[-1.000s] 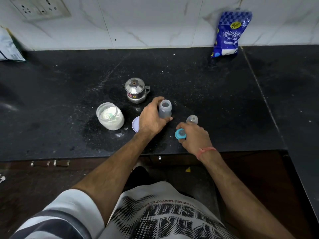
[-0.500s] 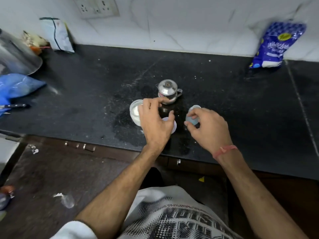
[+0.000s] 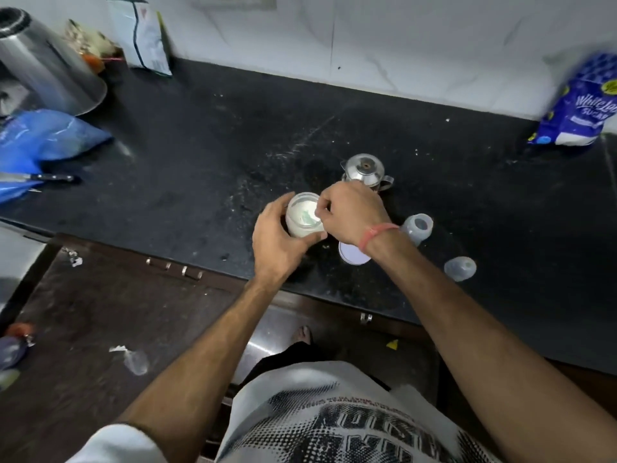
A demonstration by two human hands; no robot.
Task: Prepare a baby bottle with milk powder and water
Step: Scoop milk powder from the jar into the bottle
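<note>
Two hands meet at the open powder jar (image 3: 302,218) near the counter's (image 3: 200,135) front edge: your left hand (image 3: 278,240) wraps round its side, and your right hand (image 3: 350,215) reaches over its mouth with fingers curled together; you cannot tell whether they pinch the green scoop (image 3: 309,217) lying in the powder. The uncapped baby bottle (image 3: 417,227) stands just right of your right wrist, the jar's lid (image 3: 350,257) beneath that wrist, the bottle cap (image 3: 460,268) further right, the steel pot (image 3: 364,169) behind

left hand (image 3: 278,238) holds powder jar (image 3: 302,217); right hand (image 3: 354,213) reaches in.
</note>
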